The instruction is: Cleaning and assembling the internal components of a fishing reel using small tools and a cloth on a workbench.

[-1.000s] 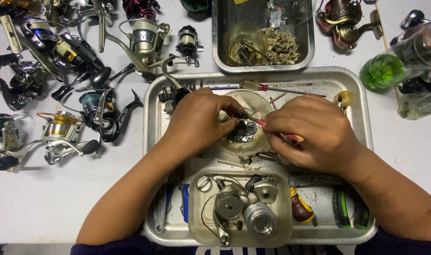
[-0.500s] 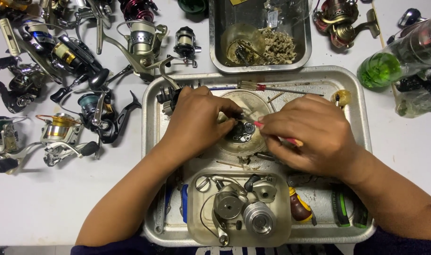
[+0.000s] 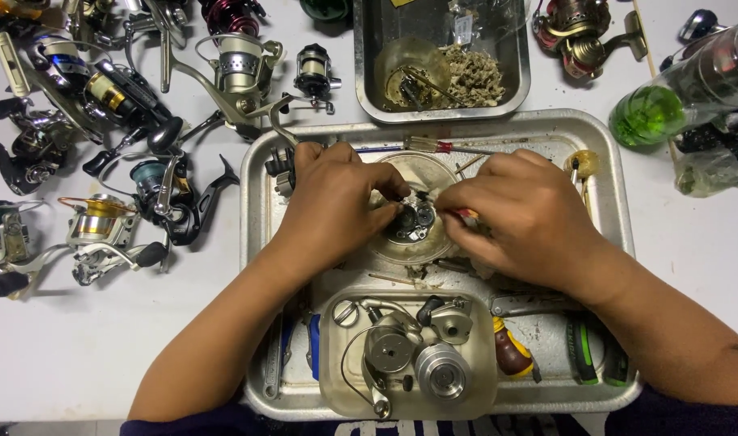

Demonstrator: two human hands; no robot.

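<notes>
Head view. Both hands work over a small metal reel part (image 3: 411, 220) that sits in a round clear dish (image 3: 421, 242) in the upper middle of the metal tray (image 3: 256, 242). The left hand (image 3: 336, 206) is closed on the part from the left, thumb and fingertips pinching it. The right hand (image 3: 522, 218) grips a thin red-handled tool (image 3: 468, 214), its tip at the part. Compared with the frames a second and half a second earlier, the hands hold nearly the same places; the right hand has drawn slightly rightward, so more of the part shows between them. This suggests fine work at one spot goes on, with nothing yet lifted away.

Hidden: the tool tip and the contact point lie under the fingers; the part's exact shape is hard to make out. Spinning reels (image 3: 102, 226) on the tabletop (image 3: 78, 347) are cut off at the left edge.
</notes>
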